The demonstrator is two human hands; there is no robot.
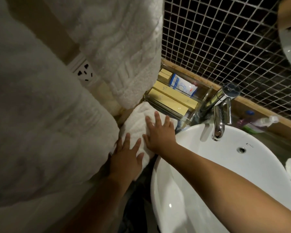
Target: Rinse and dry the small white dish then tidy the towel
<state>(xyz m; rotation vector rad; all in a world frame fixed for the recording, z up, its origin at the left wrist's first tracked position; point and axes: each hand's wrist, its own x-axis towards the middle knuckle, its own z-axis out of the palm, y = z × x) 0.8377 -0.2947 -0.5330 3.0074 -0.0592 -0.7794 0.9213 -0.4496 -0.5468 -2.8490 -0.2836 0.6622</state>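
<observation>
White is seen on the folded towel [138, 125], textured w/ a woven rib pattern on the hanging towels [124, 47]. The basin [242, 165] is plain glossy white; the tap [220, 111] is chrome. The wall tiles [225, 39] are dark brown/black in a small square grid w/ pale grout. Yellow boxes [171, 100] and a blue-and-white packet [183, 84] are held in a clear tray [203, 100].

Left hand [127, 158], right hand [159, 134] flat, fingers spread
</observation>
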